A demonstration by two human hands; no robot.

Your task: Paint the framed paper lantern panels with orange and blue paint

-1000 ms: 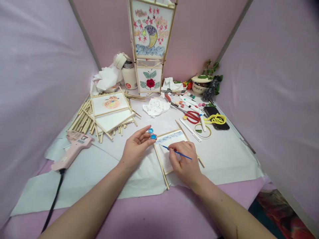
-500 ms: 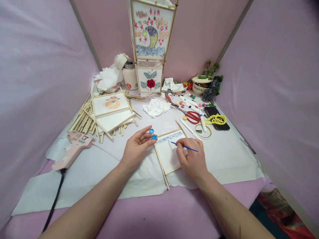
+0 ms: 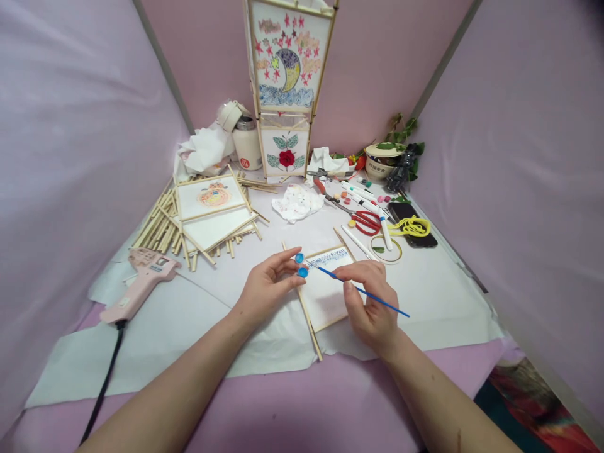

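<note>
**Holding a paintbrush just beside two blue pots**

Pinching the pots in the left hand, over the upper left of a framed panel; pinching the paintbrush in the right hand. Crowded beyond by white pens, red-handled scissors. Shifted since half a second ago from painted band to pots.

The cream cylindrical bottle, upper left of centre, reads "316" on its round red label; characters on the cream round bowl, upper right, are too small.

Slim blue paintbrush, smooth-handled: in right hand. Small round blue pots, smooth, plastic-looking: in left hand. Rectangular white panel, matt, paper-like, edged with pale wooden sticks: between hands.
</note>
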